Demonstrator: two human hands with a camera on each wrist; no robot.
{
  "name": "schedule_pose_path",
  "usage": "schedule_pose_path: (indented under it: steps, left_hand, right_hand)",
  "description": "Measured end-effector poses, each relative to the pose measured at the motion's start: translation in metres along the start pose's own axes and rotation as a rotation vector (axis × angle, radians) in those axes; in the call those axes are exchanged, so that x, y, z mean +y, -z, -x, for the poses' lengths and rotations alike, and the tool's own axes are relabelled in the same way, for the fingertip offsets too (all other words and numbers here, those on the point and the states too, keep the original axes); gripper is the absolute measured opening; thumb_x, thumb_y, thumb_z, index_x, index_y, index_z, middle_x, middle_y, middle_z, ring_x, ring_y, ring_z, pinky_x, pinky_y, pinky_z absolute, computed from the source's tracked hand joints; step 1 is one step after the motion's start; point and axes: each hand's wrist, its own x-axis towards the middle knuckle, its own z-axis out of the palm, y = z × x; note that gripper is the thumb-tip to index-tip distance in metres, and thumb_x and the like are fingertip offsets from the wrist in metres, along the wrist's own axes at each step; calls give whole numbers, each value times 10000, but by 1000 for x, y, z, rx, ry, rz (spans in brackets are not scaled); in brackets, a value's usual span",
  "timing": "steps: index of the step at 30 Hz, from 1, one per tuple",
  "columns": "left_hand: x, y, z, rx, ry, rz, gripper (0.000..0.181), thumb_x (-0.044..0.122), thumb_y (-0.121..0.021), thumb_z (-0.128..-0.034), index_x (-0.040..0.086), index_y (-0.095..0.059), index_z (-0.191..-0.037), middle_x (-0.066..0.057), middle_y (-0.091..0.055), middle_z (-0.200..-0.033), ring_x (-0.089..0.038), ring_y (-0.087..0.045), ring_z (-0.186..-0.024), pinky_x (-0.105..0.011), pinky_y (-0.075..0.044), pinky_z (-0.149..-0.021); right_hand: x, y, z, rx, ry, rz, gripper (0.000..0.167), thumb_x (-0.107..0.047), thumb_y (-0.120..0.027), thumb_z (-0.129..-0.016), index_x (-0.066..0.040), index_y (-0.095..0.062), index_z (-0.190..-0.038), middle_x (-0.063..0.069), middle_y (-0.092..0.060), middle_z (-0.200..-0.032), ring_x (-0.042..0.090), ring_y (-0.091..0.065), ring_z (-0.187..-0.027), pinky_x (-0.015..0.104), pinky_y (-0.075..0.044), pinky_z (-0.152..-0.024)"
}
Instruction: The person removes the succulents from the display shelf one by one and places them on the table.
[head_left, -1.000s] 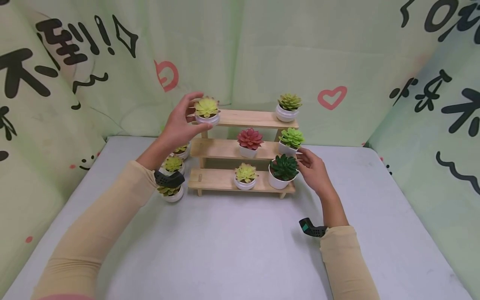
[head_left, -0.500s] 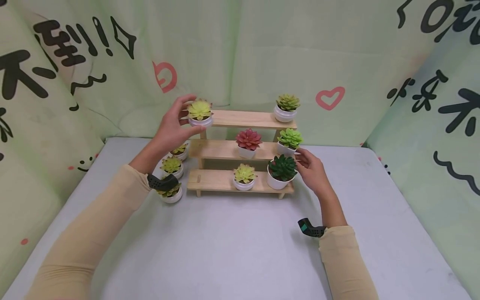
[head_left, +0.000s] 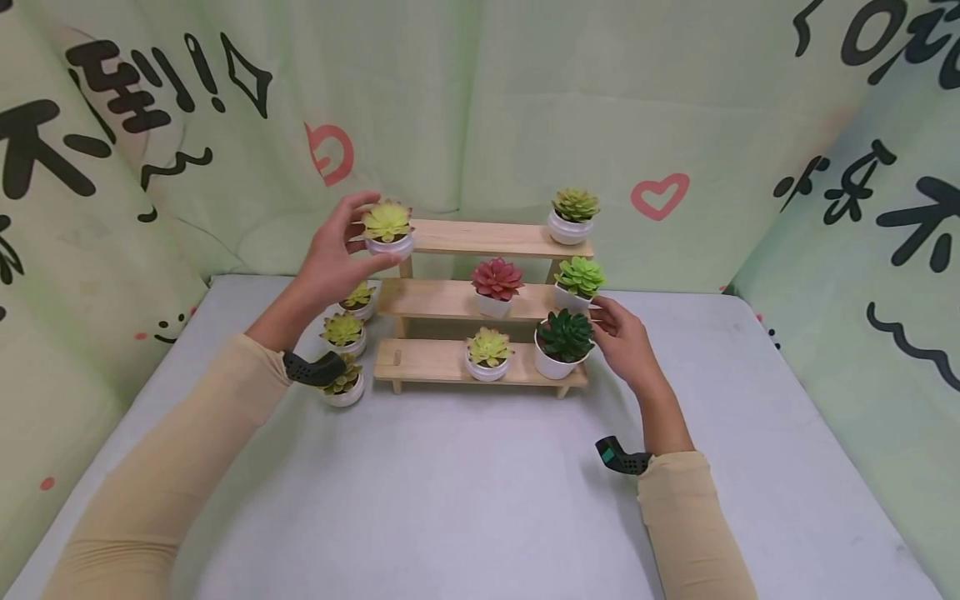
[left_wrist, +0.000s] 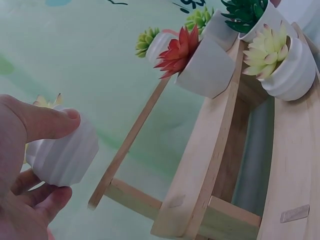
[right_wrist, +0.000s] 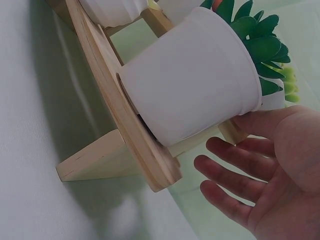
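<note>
My left hand (head_left: 330,258) grips a white ribbed pot with a yellow-green succulent (head_left: 387,223) at the left end of the top shelf (head_left: 480,236). In the left wrist view a gap shows between that pot (left_wrist: 65,150) and the wooden stand (left_wrist: 192,185). My right hand (head_left: 628,343), fingers loosely bent, is at the stand's right side beside the dark green succulent (head_left: 566,335). In the right wrist view the thumb lies close to the white pot (right_wrist: 195,80); whether it touches cannot be told.
On the shelves stand a red succulent (head_left: 497,279), a bright green one (head_left: 580,277), a yellow-green one (head_left: 489,347) and another at the top right (head_left: 575,205). Several potted succulents, one at the front (head_left: 345,383), line the table left of the stand. A printed curtain hangs behind.
My left hand has moved left with the gripped pot, from over the top shelf's left end to its outer edge. My right hand has stayed nearly still.
</note>
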Motion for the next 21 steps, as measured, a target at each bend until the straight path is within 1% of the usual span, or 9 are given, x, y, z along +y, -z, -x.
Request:
schedule_pose_path:
  steps: [5,11,21]
  left_hand:
    - [-2,3,2,5,11,-1,765,124,-748,-842,173,-322,-1476,-111,-427,-1447,-287,-468,-1297,-440,-395,-1129]
    - [-5,8,5,11,9,-14,764,114,-738,-849,163,-312,-1482,-131,-422,-1451,-295,-458,-1310,-448,-387,-1133]
    - [-11,14,10,16,31,-22,748,131,-726,-862,189,-313,-1483,-128,-409,-1448,-287,-446,-1317,-448,-377,-1139]
  right_hand:
    - [-1,0,1,-1,0,-7,507,-143,-467,-1017,-12,-320,-1485,263,-478,-1420,394,-499,-1296,508,-424,-1079]
    - [1,-1,-1,5,4,-3,503,-144,-467,-1017,-8,-327,-1480,261,-491,-1408,387,-507,-1290,501,-430,-1075]
    - [-3,-1,2,1,16,-21,508,-138,-472,-1012,2,-326,-1478,273,-503,-1391,392,-520,-1274,503,-423,-1078]
